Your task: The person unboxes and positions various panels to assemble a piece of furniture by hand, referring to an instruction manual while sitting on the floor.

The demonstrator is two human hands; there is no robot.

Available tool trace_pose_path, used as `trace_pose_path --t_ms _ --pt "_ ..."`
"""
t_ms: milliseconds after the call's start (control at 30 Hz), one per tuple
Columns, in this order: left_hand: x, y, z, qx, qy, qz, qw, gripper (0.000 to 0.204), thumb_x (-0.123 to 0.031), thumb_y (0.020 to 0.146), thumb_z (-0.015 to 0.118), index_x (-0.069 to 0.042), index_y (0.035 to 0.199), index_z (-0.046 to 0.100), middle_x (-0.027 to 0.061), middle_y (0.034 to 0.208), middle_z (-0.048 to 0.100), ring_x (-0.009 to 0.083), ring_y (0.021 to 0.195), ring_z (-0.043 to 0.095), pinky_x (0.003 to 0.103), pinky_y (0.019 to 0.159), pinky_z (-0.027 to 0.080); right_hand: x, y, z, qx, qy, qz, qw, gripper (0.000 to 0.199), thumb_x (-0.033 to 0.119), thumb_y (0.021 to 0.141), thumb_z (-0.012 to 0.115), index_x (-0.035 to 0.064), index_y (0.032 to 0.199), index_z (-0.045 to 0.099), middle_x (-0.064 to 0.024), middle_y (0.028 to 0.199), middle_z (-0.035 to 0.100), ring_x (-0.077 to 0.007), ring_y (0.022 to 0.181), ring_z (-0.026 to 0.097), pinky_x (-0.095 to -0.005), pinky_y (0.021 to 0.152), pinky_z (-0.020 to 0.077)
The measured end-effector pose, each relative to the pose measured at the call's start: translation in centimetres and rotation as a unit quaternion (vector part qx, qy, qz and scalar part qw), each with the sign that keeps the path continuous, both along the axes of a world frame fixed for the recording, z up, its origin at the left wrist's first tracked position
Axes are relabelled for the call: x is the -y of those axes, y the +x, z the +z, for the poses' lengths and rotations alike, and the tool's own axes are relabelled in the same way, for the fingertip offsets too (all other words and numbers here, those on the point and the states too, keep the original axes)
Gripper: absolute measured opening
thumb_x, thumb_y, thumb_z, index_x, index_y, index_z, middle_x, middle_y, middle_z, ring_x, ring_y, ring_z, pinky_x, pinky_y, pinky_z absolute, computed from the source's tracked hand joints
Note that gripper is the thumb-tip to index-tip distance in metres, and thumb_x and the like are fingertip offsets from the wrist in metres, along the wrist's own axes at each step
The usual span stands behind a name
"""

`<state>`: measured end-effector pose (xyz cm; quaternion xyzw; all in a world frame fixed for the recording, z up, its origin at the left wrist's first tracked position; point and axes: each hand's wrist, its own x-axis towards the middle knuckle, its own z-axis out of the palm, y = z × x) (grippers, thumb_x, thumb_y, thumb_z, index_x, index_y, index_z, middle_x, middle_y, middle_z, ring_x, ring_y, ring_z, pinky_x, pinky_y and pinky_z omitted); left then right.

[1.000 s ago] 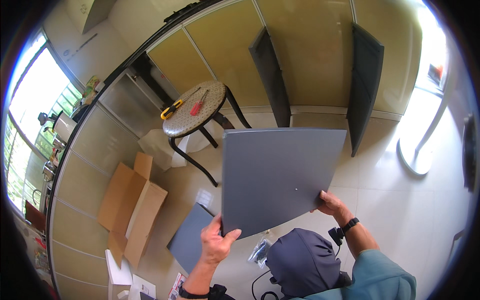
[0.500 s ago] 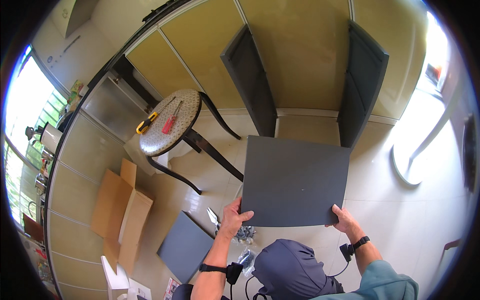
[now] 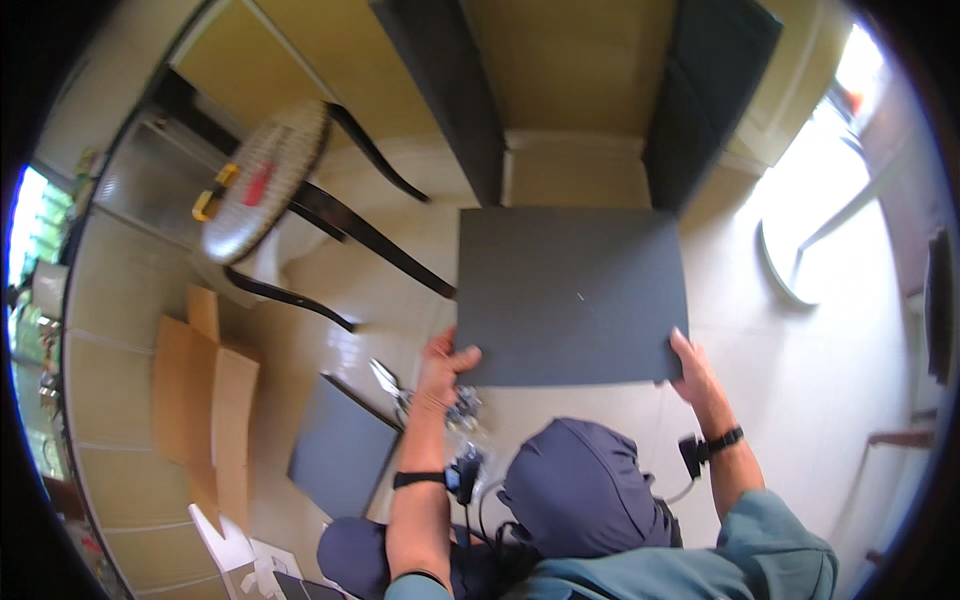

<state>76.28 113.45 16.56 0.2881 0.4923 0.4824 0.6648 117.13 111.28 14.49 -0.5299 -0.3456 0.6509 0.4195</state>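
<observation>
Held out over the floor is a flat dark grey board (image 3: 572, 300). My left hand (image 3: 440, 368) grips its near left corner, thumb on top and fingers round the edge. My right hand (image 3: 692, 368) grips the near right corner the same way. Beyond the board, two tall grey panels stand against the wall, a left one (image 3: 455, 95) and a right one (image 3: 705, 95). The board's far edge overlaps their lower ends in view; I cannot tell whether it touches them. By my left forearm lie scissors (image 3: 388, 380) and a bag of small hardware (image 3: 462, 405).
At left stands a round stool (image 3: 225, 235) with a red-handled screwdriver (image 3: 258, 184) and a yellow-handled tool (image 3: 213, 193) on it. An opened cardboard box (image 3: 238, 420) and another grey board (image 3: 345, 450) are on the floor. A white round-based stand (image 3: 790, 275) is at right.
My view has tilted down and shifted, so the stool and panels sit higher and further left. Both hands still hold the board, which stays close to the upright panels.
</observation>
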Motion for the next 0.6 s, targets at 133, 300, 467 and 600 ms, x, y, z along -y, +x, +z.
trace_pose_path --t_ms 133,300,467,600 --pt "-1.5 -1.0 -2.9 0.015 -0.002 -0.01 1.0 0.044 0.001 0.072 0.072 0.006 0.115 0.061 0.0122 0.102 0.069 0.0215 0.09 0.067 0.034 0.086 0.053 -0.9 0.2 -0.8 -0.136 -0.079 -0.075 0.985 0.037 0.034 0.095 0.055 -0.002 0.098 0.06 -0.0125 0.082 0.064 -0.0241 0.068 0.064 -0.0371 0.053 0.0517" --pt "-1.2 -3.3 -7.2 0.089 -0.004 0.002 0.996 0.04 0.0 0.075 0.071 0.009 0.113 0.061 0.015 0.1 0.07 0.0217 0.085 0.069 0.031 0.081 0.056 -1.3 -1.0 -0.8 -0.169 -0.068 -0.08 0.98 0.031 0.03 0.093 0.059 0.0001 0.1 0.061 -0.0117 0.082 0.065 -0.0245 0.067 0.065 -0.0394 0.052 0.0548" --pt "-0.3 -5.8 -8.3 0.169 -0.046 0.019 0.984 0.03 0.0 0.078 0.07 0.008 0.106 0.064 0.0141 0.096 0.07 0.0209 0.081 0.07 0.028 0.077 0.057 -0.5 -3.2 1.3 -0.257 -0.041 -0.033 0.965 0.033 0.033 0.094 0.059 0.0024 0.105 0.061 -0.0138 0.086 0.07 -0.0293 0.073 0.07 -0.0401 0.054 0.0584" --pt "-0.3 -7.6 -8.7 0.203 -0.097 0.064 0.972 0.017 -0.001 0.08 0.069 0.003 0.095 0.065 0.01 0.087 0.07 0.0194 0.074 0.07 0.027 0.066 0.058 -0.6 -5.1 3.4 -0.28 -0.018 -0.003 0.96 0.036 0.035 0.095 0.057 0.0016 0.108 0.06 -0.015 0.088 0.07 -0.0308 0.077 0.071 -0.0388 0.056 0.0588"
